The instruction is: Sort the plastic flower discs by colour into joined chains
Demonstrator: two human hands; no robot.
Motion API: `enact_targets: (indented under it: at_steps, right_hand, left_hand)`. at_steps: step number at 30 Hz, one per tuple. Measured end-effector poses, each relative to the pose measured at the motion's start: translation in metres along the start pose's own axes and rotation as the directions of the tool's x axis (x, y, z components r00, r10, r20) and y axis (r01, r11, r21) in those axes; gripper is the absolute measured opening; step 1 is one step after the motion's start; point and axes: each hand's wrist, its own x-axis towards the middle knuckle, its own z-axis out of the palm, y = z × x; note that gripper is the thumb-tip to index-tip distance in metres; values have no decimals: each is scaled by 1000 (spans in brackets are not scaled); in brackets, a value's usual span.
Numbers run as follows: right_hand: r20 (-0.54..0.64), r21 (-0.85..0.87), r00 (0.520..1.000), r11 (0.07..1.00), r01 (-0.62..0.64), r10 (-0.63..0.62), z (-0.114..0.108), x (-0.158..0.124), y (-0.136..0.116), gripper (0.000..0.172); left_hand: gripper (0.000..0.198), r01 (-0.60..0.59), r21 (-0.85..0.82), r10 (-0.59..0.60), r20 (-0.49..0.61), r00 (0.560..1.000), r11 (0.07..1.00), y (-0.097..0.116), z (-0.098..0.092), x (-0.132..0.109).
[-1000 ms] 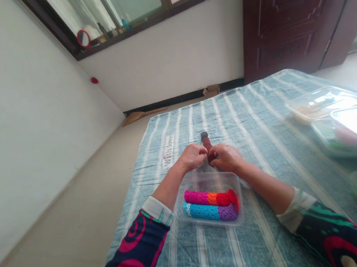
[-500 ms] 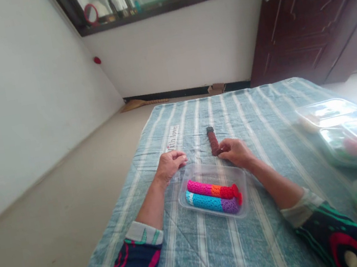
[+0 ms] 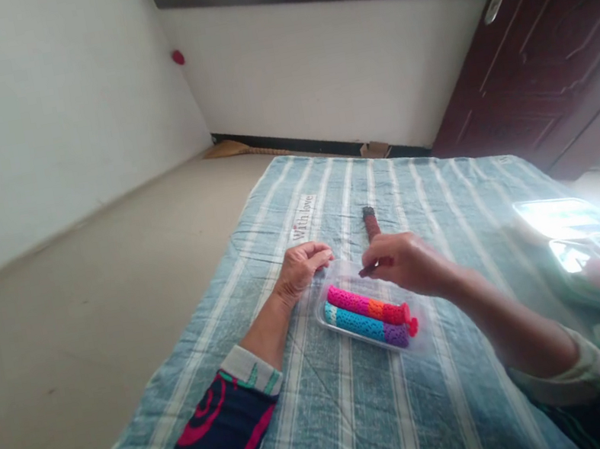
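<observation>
A clear plastic container (image 3: 326, 326) sits on the striped cloth, with two crocheted rolls lying side by side in it. One roll (image 3: 348, 299) is pink, orange and red; the other (image 3: 358, 324) is blue and purple with a white end. At the container's far left corner is my left hand (image 3: 303, 269), its fingers curled together; whether they pinch anything is hidden. My right hand (image 3: 402, 260) is over the container's far side, closed on a small dark brown piece (image 3: 367, 271). Behind that hand lies a brown crocheted roll (image 3: 371, 221) with a blackish end, partly covered; whether the piece joins it I cannot tell.
Several clear plastic boxes (image 3: 560, 217) stand along the right side of the striped cloth (image 3: 287, 412). The words "With love" (image 3: 303, 216) are on the cloth beyond my left hand. Past its far edge are a cardboard box (image 3: 374, 150), a wall and a dark red door (image 3: 542, 50).
My right hand has moved from the near end of the brown roll toward me, over the container, with the small brown piece in its fingers. The view has tilted and shifted.
</observation>
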Motion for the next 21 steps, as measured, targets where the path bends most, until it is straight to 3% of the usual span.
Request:
enact_targets:
  at_steps: [3, 8, 16, 21]
  right_hand:
    - [157, -192, 982, 972, 132, -102, 12, 9, -10, 19]
    - [305, -481, 945, 837, 262, -120, 31, 17, -11, 28]
    - [452, -576, 889, 734, 359, -81, 41, 28, -22, 28]
    - [426, -579, 892, 712, 397, -151, 49, 29, -12, 26]
  left_hand:
    - [28, 2, -4, -2, 15, 1000, 1000, 1, -1, -9]
    - [27, -53, 49, 48, 109, 993, 997, 3, -5, -22]
    - [31, -31, -3, 31, 158, 987, 1000, 1, -7, -22]
    - [28, -45, -44, 52, 179, 983, 998, -3, -8, -22]
